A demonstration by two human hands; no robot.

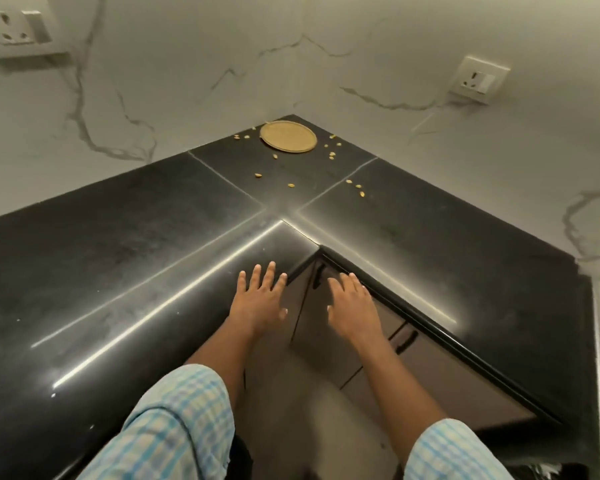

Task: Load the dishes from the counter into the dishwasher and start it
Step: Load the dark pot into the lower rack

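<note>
One round brass-coloured plate (288, 136) lies flat in the far corner of the black counter (118, 237), with about a dozen small yellow bits (291, 185) scattered around it. Well apart, at the inner corner, the left hand (260, 299) and right hand (352, 306) are both spread wide, holding nothing. Two sockets (478, 81) sit on the marble-veined walls (187, 64).

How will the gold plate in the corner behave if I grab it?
The plate looks flat, stiff and metallic: probably light, not fragile. It lies flush on the glossy counter, so it will likely slide before lifting. Its low rim offers little to pinch.
</note>
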